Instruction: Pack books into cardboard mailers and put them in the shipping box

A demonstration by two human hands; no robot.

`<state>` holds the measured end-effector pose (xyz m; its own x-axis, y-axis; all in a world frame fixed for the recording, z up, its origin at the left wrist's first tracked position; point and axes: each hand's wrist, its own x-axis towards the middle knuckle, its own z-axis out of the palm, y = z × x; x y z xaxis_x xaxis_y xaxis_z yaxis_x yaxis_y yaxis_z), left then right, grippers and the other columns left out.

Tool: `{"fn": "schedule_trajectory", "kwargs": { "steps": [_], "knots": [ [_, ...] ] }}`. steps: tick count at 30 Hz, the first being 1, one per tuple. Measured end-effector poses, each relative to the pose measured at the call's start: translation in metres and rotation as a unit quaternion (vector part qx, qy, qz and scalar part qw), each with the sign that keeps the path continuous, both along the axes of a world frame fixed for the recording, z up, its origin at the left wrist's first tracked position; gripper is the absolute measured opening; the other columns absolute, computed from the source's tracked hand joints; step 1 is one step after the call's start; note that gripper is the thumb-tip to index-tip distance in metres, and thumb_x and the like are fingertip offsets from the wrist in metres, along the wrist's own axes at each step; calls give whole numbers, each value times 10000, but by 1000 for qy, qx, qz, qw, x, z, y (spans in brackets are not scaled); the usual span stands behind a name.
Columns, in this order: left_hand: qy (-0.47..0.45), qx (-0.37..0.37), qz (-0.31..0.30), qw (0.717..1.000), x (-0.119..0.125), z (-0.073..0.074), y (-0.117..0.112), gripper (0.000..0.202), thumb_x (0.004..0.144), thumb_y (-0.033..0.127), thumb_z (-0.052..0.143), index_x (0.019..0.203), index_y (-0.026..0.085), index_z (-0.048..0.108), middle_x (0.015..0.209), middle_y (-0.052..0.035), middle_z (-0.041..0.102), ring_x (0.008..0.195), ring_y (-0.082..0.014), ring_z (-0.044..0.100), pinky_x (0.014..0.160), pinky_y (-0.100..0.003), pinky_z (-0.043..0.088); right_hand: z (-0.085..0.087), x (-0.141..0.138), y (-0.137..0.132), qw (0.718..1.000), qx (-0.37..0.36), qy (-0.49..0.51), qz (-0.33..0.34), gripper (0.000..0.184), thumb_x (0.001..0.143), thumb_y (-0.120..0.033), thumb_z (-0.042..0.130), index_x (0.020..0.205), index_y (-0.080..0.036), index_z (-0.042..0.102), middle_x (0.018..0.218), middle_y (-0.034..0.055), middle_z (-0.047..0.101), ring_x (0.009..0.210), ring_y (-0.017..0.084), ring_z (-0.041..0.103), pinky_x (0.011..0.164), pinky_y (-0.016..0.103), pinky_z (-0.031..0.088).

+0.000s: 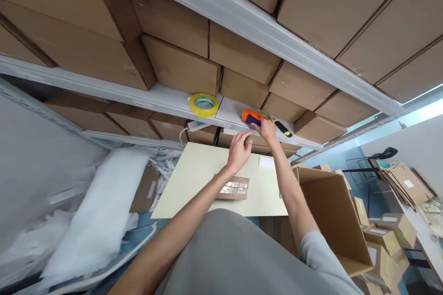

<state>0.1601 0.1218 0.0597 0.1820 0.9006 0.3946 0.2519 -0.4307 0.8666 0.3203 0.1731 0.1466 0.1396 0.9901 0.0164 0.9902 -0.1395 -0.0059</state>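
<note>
My right hand [267, 129] is closed on an orange and dark blue tape dispenser [249, 117] lying on the shelf edge; its fingers are partly hidden. Just right of it lies a black and yellow utility knife [284, 128]. To the left on the same shelf sits a roll of yellow tape [203, 105]. Above the table's far part hovers my left hand [239, 151], empty, its fingers loosely bent and apart. A small brown cardboard box [238, 189] with shiny clear tape across its top rests on the cream tabletop [187, 179], partly covered by my left forearm.
Shelves packed with cardboard boxes [183, 64] rise in front. A large open carton [332, 212] stands right of the table. White wrapping foam [100, 212] is on the left. A white paper slip [266, 161] lies on the table, and more boxes [380, 235] are stacked at right.
</note>
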Motion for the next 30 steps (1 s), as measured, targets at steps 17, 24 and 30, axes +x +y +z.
{"fn": "schedule_trajectory", "kwargs": {
  "steps": [17,24,30],
  "knots": [
    [137,-395,103,903,-130,-202,-92,510,944,305,718,1422,133,676,1504,-238,711,1302,-374,746,1177,-516,571,-181,-30,-158,977,76,138,-144,741,1171,-593,377,1744,-123,371,1773,275,422,1702,385,360,1392,707,211],
    [182,-408,50,893,-113,-225,-120,518,980,549,756,1330,172,688,1339,-195,786,1309,-381,734,1146,-498,570,-251,-89,-256,918,-138,269,-255,839,1168,-571,399,1742,33,304,1689,346,551,1598,340,567,1300,446,444],
    [214,-373,66,901,-93,-226,-125,902,785,643,956,1442,132,609,1387,-242,745,1340,-442,705,1154,-518,560,-257,-88,-250,917,-219,243,-228,819,1176,-634,398,1762,-68,312,1539,280,712,1416,332,717,1087,364,569]
  ]
}}
